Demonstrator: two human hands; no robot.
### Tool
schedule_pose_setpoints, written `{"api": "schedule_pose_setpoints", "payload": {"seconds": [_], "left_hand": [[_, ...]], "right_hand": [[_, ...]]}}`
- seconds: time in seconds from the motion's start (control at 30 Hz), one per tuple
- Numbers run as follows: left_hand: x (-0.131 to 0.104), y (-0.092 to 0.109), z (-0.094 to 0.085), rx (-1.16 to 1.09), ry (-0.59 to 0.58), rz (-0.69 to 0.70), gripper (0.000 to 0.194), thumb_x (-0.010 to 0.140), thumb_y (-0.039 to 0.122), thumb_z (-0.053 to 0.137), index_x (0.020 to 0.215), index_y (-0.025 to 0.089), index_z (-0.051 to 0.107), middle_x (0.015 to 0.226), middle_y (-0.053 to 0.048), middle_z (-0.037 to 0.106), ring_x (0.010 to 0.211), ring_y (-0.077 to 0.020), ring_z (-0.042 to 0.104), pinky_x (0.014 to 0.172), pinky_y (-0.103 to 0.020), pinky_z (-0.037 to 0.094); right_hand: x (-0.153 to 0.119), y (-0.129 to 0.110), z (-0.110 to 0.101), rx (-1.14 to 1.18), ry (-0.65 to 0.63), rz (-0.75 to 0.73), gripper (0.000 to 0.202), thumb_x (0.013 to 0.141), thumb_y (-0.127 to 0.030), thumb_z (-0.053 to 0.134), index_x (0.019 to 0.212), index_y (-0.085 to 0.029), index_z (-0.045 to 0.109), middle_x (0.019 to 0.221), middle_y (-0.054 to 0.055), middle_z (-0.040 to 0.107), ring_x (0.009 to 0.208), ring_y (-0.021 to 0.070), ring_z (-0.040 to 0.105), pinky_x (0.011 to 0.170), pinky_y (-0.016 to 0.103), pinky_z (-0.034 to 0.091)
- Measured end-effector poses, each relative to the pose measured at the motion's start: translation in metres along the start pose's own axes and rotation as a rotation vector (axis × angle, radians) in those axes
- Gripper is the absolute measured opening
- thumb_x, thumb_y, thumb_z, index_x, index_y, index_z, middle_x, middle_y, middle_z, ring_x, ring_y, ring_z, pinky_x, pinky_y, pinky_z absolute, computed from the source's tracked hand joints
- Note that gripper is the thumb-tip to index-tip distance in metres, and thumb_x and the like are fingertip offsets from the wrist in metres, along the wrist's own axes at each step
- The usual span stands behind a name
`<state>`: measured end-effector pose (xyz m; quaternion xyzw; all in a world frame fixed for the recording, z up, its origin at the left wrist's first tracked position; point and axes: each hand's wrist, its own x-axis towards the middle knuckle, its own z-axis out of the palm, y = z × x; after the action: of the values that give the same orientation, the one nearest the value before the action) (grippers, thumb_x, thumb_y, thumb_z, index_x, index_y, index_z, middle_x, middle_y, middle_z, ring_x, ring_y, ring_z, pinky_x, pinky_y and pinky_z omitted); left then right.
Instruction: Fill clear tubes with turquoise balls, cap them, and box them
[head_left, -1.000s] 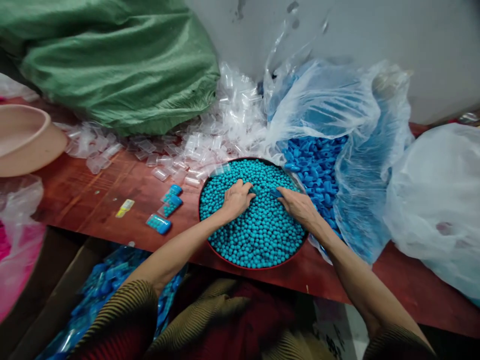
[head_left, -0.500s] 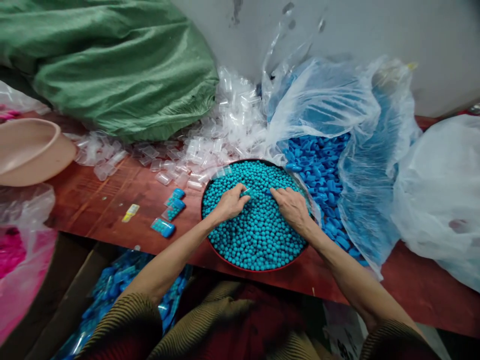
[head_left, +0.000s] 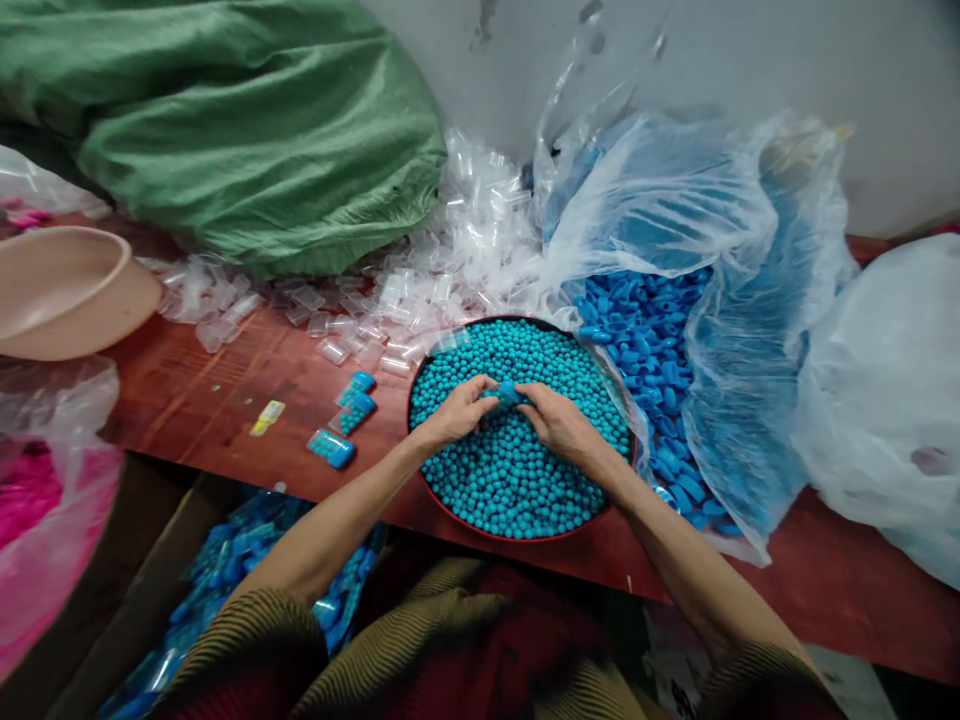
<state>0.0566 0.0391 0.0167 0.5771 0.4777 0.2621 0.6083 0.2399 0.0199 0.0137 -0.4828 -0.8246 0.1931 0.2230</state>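
A round red-rimmed tub [head_left: 517, 538] full of teal beads [head_left: 517, 480] stands on the reddish table. Over the beads, my left hand [head_left: 459, 412] pinches a small clear plastic container, mostly hidden by the fingers. My right hand [head_left: 559, 420] has its fingertips closed on a blue cap [head_left: 510, 392], which meets the container's end. Left of the tub lie three capped containers [head_left: 331, 449] with beads inside. Loose blue caps [head_left: 645, 350] spill from a plastic bag just right of the tub.
Empty clear containers [head_left: 420, 300] are heaped behind the tub, beside a green sack [head_left: 285, 150]. A pinkish basin [head_left: 90, 320] sits at the far left, and a white plastic bag [head_left: 885, 400] at the right. Filled blue containers [head_left: 240, 560] lie below the table edge.
My right hand has moved left and brought the blue cap against the container in my left hand. The whole view has shifted slightly.
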Motion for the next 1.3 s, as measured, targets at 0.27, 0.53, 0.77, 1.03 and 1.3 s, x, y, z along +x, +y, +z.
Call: {"api": "schedule_pose_setpoints", "payload": {"seconds": [0.27,0.53,0.77,1.03,1.3], "left_hand": [[-0.001,0.0,0.002,-0.017,-0.058,0.019,0.036,0.08,0.025,0.051,0.115,0.016,0.047,0.074,0.004,0.047,0.045,-0.0046,0.044,0.038,-0.017,0.034],[-0.008,0.001,0.009,-0.063,-0.074,0.052,0.052,0.08,0.023,0.051,0.131,0.014,0.04,0.076,0.001,0.052,0.048,-0.0052,0.046,0.039,-0.017,0.035],[-0.012,0.012,0.02,-0.133,-0.027,0.142,0.06,0.079,0.02,0.052,0.136,0.016,0.035,0.071,0.004,0.049,0.047,-0.004,0.046,0.044,-0.016,0.036],[-0.014,0.01,0.019,-0.171,-0.007,0.166,0.05,0.077,0.022,0.054,0.127,0.018,0.044,0.068,0.005,0.047,0.046,-0.0037,0.044,0.045,-0.016,0.037],[-0.016,0.007,0.026,-0.167,0.052,0.16,0.033,0.077,0.024,0.053,0.11,0.019,0.051,0.063,0.007,0.045,0.041,-0.0026,0.039,0.038,-0.015,0.032]], "right_hand": [[-0.006,-0.001,-0.014,0.183,0.221,0.095,0.022,0.087,-0.023,0.046,0.103,-0.018,0.061,0.094,0.007,0.068,0.086,0.0187,0.063,0.079,0.032,0.049],[-0.006,-0.007,-0.01,0.311,0.202,0.097,0.015,0.083,-0.024,0.054,0.089,-0.019,0.067,0.082,0.003,0.07,0.074,0.0161,0.064,0.073,0.029,0.05],[-0.006,-0.012,-0.016,0.438,0.298,0.112,0.015,0.083,-0.024,0.056,0.087,-0.019,0.069,0.079,0.002,0.069,0.07,0.0143,0.062,0.068,0.027,0.048],[-0.005,-0.009,-0.023,0.459,0.204,0.067,0.013,0.08,-0.023,0.059,0.083,-0.02,0.071,0.075,0.001,0.07,0.068,0.0139,0.063,0.065,0.025,0.048],[-0.002,-0.007,-0.037,0.386,0.052,-0.074,0.015,0.081,-0.023,0.056,0.083,-0.018,0.071,0.073,0.003,0.068,0.067,0.0138,0.062,0.065,0.025,0.048]]}}
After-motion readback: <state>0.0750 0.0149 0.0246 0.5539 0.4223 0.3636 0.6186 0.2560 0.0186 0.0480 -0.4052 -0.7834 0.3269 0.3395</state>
